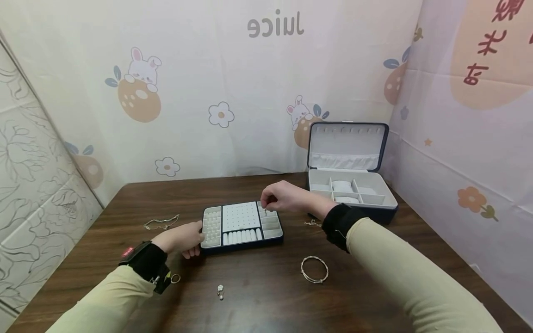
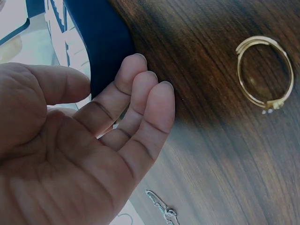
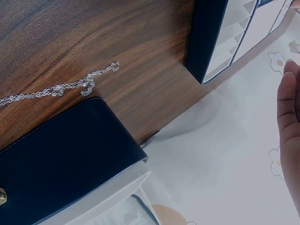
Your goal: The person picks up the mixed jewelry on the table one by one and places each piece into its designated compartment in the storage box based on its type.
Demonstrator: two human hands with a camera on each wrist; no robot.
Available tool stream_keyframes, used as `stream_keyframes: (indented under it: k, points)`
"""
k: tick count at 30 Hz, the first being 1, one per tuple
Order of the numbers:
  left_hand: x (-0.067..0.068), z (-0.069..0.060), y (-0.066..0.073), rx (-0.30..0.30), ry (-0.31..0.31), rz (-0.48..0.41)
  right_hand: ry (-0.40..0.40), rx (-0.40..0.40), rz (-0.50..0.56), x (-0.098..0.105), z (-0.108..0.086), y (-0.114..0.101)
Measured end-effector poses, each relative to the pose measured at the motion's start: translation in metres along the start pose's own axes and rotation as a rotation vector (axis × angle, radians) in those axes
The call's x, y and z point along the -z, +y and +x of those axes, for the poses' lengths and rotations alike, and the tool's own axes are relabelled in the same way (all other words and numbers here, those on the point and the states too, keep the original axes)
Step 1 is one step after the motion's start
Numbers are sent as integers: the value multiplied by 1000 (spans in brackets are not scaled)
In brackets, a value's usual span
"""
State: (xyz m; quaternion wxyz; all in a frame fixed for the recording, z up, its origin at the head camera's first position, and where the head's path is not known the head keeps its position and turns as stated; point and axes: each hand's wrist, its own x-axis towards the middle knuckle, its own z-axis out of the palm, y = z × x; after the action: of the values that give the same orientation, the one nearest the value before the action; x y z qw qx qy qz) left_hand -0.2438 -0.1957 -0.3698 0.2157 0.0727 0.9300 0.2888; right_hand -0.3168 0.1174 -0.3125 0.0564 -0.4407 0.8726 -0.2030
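Observation:
A dark blue jewellery tray [image 1: 245, 246] with pale compartments lies on the table. My left hand [image 1: 183, 238] grips its left end; in the left wrist view the thumb is on the rim and the fingers curl against the dark side. Over the tray's right-hand compartments, my right hand [image 1: 285, 196] pinches a small dangling earring [image 1: 265, 211]. Only part of this earring [image 3: 294, 47] shows in the right wrist view, at the fingertips. Another earring [image 1: 220, 292], with a white flower and a pearl-like drop, lies in front of the tray.
An open jewellery box [image 1: 354, 212] stands at the back right, its lid upright. Beside it lies a silver chain [image 3: 61, 88]. A bangle [image 1: 314, 269] is at the front right. To the left are another chain [image 1: 161, 223] and a gold ring [image 2: 265, 72]. Printed curtains hang behind.

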Motion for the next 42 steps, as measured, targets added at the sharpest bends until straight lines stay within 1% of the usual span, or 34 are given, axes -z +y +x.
stream_keyframes:
  k: [5,11,18,22,29,36,42]
  points:
    - [3,1,1,-5,-2,-2,-20,-18,-17,-1,5,-2]
    - [2,0,1,2,-12,-9,-74,-37,-21,-5,11,-5]
    - [4,-1,3,-1,-3,8,-93,-51,-43,-11,16,-6]
    - [5,-1,4,2,-4,4,-119,-65,-53,-13,17,-5]
    - [-1,-2,1,19,-12,-19,-182,-94,-44,-22,21,-5]
    - [-1,-2,1,25,3,-12,-193,-120,-74,-25,23,-4]
    - [0,-1,1,23,-4,-8,-193,-132,-71,-27,24,-4]
